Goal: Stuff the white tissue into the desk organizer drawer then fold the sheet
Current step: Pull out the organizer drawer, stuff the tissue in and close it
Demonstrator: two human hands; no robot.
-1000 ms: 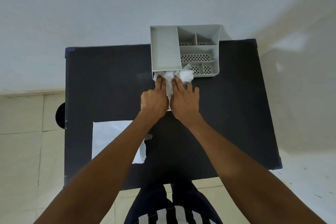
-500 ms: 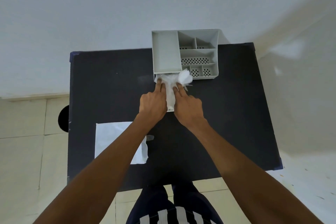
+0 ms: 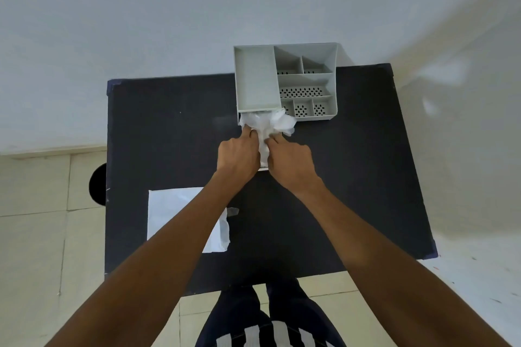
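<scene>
**Both hands press crumpled tissue at the front of the grey organizer**

The dark tabletop (image 3: 169, 135) fills the middle of the view, with a pale wall beyond its far edge and a tiled floor (image 3: 42, 205) on its near and left sides. The desk organizer (image 3: 284, 82) serves as the landmark: it stands at the far edge of the tabletop, a grey box with one long plain compartment on its left and several smaller perforated compartments on its right.

Well nearer the person than the organizer and off to its left, a flat white sheet (image 3: 172, 214) lies on the tabletop, partly covered by the left forearm, its right edge slightly rumpled.

Directly in front of the organizer's long compartment, the drawer (image 3: 263, 168) is pulled out toward the person; only a thin pale strip of its near end shows between the hands.

The left hand (image 3: 239, 158) and the right hand (image 3: 290, 162) sit side by side just in front of the organizer, over the drawer. The white tissue (image 3: 275, 121) is bunched up against the organizer's front edge, spilling a little to the right. The fingers of both hands are narrow, curled down and pressing into the tissue, which is pinched between them.
</scene>
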